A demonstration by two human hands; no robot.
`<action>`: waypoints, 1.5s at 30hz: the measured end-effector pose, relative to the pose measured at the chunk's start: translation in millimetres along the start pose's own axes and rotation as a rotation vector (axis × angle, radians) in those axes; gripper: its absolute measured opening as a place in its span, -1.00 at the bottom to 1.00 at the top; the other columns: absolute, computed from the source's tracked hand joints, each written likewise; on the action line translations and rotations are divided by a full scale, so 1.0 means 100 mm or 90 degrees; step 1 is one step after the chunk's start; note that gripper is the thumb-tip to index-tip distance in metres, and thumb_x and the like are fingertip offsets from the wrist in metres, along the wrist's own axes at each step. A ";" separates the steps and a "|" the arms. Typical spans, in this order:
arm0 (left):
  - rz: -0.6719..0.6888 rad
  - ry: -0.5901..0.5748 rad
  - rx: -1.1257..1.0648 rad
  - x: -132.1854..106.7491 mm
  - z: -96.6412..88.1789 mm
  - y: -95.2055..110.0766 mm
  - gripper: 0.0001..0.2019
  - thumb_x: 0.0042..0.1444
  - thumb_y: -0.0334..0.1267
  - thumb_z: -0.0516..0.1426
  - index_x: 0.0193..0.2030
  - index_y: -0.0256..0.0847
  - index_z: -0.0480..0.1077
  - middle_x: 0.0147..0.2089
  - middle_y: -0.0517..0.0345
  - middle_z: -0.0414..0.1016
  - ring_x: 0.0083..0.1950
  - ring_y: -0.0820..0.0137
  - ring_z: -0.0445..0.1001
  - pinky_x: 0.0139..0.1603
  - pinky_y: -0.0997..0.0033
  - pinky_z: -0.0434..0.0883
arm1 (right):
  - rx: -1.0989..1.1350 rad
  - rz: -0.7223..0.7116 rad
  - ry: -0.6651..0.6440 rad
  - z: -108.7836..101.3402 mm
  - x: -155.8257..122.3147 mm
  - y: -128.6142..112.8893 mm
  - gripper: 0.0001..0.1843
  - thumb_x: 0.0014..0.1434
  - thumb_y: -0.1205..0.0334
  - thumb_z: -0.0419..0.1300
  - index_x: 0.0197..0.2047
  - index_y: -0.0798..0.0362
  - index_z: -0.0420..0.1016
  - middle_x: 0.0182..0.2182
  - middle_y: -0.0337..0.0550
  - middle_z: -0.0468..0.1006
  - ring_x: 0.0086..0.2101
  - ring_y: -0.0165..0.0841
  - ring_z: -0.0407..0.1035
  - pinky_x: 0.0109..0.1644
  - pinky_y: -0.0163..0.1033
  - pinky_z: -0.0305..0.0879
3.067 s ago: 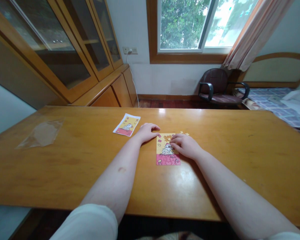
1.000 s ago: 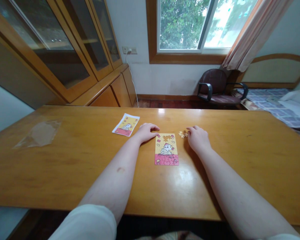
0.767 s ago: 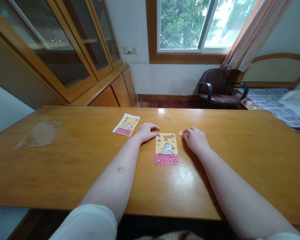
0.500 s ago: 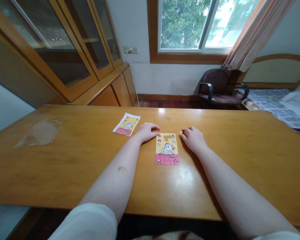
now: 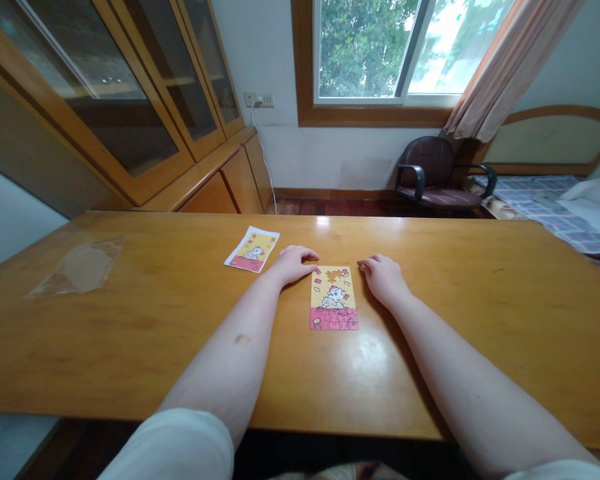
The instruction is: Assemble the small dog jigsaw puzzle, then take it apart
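Note:
A small yellow and pink jigsaw puzzle (image 5: 333,299) lies on the wooden table (image 5: 130,320), with a gap near its top edge. My left hand (image 5: 293,262) rests flat on the table at the puzzle's upper left corner, fingers curved loosely and holding nothing. My right hand (image 5: 383,275) sits just right of the puzzle's top, fingers drawn together over the loose puzzle pieces (image 5: 361,267), which are mostly hidden under it. A printed reference card (image 5: 253,249) with the same picture lies left of my left hand.
A clear plastic bag (image 5: 80,265) lies at the table's far left. Glass-door cabinets (image 5: 130,100) stand along the left wall. A dark armchair (image 5: 433,177) and a bed (image 5: 570,207) are beyond the table under the window (image 5: 380,50).
My right hand left the puzzle, reached to the loose pieces at its right, then slid left with them toward the puzzle's top corner. My left hand stayed put.

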State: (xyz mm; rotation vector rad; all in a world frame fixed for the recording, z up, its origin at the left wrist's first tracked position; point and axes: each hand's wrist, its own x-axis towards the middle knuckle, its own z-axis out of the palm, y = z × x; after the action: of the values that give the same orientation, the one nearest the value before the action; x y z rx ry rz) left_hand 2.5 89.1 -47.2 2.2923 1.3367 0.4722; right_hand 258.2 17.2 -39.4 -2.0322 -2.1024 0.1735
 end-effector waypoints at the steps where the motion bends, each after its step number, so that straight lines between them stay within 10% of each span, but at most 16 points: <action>1: 0.001 -0.001 0.001 0.00 0.00 0.00 -0.69 0.00 -0.10 0.25 -0.10 -0.12 0.57 -0.06 0.08 0.60 0.02 0.20 0.48 0.12 0.17 0.36 | -0.012 0.006 0.002 -0.01 -0.01 -0.01 -0.67 0.33 0.19 0.03 -0.02 -0.01 0.59 -0.06 0.02 0.54 -0.08 -0.18 0.38 -0.05 -0.14 0.19; 30: 0.000 -0.003 0.007 0.00 0.00 0.00 -0.70 0.01 -0.09 0.24 -0.11 -0.10 0.56 -0.05 0.09 0.60 0.02 0.20 0.47 0.13 0.17 0.36 | -0.057 0.044 -0.059 -0.15 -0.06 0.03 -0.81 0.24 0.26 0.11 -0.19 0.10 0.54 -0.14 0.04 0.55 -0.12 -0.16 0.41 -0.12 -0.17 0.20; 45: 0.003 0.003 0.013 0.01 0.01 0.00 -0.69 0.00 -0.09 0.25 -0.11 -0.11 0.57 -0.06 0.08 0.61 0.01 0.20 0.48 0.11 0.19 0.37 | 0.399 -0.054 -0.087 -0.01 -0.18 -0.26 -0.91 0.12 0.22 0.23 -0.32 0.05 0.44 -0.47 -0.26 0.50 -0.44 -0.40 0.34 -0.32 -0.31 0.23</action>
State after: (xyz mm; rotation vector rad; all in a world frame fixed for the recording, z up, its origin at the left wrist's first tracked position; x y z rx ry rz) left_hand 3.0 89.6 -48.0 2.3121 1.3453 0.4683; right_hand 233.3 -2.1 -33.1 -1.5853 -1.8741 0.8575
